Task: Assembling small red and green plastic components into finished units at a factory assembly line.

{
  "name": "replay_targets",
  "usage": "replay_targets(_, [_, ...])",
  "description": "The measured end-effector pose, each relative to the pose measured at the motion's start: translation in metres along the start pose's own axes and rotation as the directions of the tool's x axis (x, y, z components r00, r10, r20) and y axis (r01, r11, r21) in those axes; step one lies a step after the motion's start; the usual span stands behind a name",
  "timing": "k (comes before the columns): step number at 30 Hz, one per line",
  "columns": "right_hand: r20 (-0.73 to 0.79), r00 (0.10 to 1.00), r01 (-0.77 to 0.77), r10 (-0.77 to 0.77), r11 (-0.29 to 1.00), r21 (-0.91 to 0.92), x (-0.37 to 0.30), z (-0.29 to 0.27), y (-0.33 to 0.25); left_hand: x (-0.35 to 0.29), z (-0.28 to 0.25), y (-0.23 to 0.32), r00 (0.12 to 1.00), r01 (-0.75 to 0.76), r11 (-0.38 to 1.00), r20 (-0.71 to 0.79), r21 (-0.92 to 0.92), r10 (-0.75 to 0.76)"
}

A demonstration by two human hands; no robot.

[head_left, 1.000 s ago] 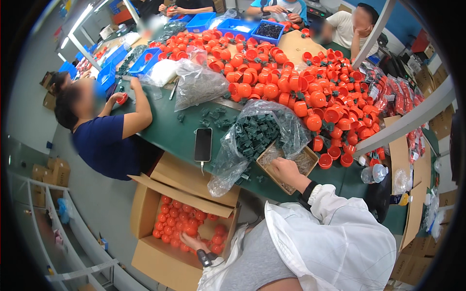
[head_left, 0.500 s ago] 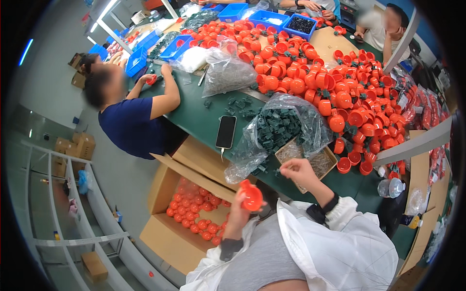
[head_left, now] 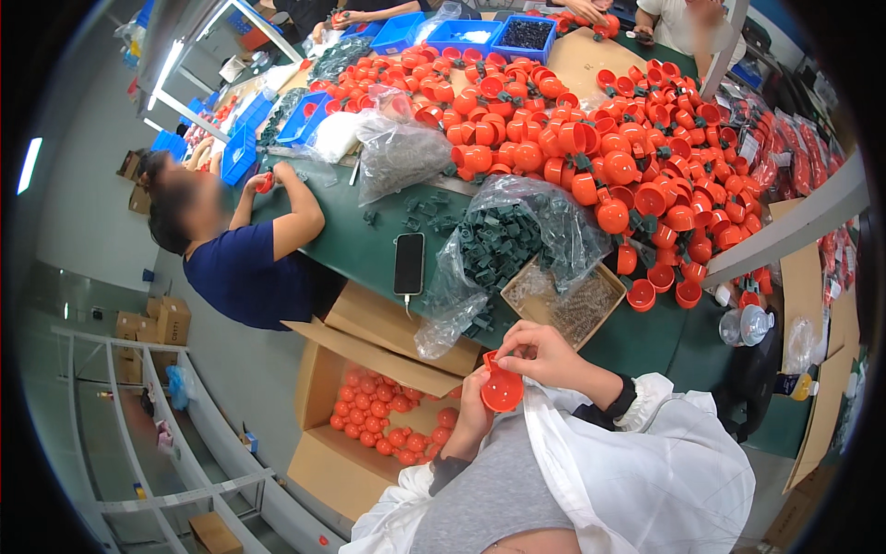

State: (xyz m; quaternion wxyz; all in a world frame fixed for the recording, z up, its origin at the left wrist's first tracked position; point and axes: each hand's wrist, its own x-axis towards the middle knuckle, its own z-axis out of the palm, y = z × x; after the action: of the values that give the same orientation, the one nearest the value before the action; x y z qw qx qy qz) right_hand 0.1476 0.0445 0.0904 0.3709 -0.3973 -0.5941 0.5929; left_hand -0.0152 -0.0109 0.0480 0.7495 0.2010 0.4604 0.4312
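My left hand (head_left: 474,406) is closed round a red cup-shaped plastic part (head_left: 503,393), its hollow side facing up. Over the neck of that part, my right hand (head_left: 543,355) is pinched, thumb and finger together at the rim. Whatever those fingertips hold is too small to make out. Just beyond my right hand lies a shallow cardboard tray (head_left: 591,334) of small clear pieces. Next to the tray, a clear plastic bag (head_left: 452,277) spills dark green plastic clips (head_left: 503,245) onto the green table (head_left: 360,235).
A large heap of red cup parts (head_left: 618,166) covers the far right. An open carton (head_left: 346,462) of red parts stands below the table edge at left. A phone (head_left: 409,263) lies on the table. A co-worker (head_left: 245,277) in dark blue sits at left; a metal post (head_left: 794,226) slants at right.
My right hand has moved from beside the cardboard tray to the red cup part in my left hand. The left hand has shifted slightly right, and the whole view has turned a little.
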Motion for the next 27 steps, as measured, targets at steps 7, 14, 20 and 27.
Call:
replay_targets(7, [-0.006, 1.0, -0.019, 0.019, 1.0, -0.01, 0.0, -0.001, 0.0, 0.0, 0.003, 0.001, 0.999, -0.023, 0.998, 0.031, 0.058, 0.021])
replay_targets(14, [-0.014, 0.999, -0.034, 0.034, 0.999, 0.007, 0.001, 0.0, 0.002, 0.002, 0.0, -0.001, 0.999, -0.032, 0.998, 0.041, 0.054, 0.03])
replay_targets(20, [0.01, 0.997, -0.079, 0.078, 0.994, 0.074, 0.002, 0.003, 0.003, 0.001, -0.007, -0.001, 0.993, -0.1, 0.972, 0.082, 0.214, 0.084])
replay_targets(27, [0.123, 0.966, -0.251, 0.228, 0.94, 0.23, -0.001, 0.013, 0.061, 0.0, -0.006, -0.01, 0.969, -0.218, 0.891, -0.024, 0.398, 0.248])
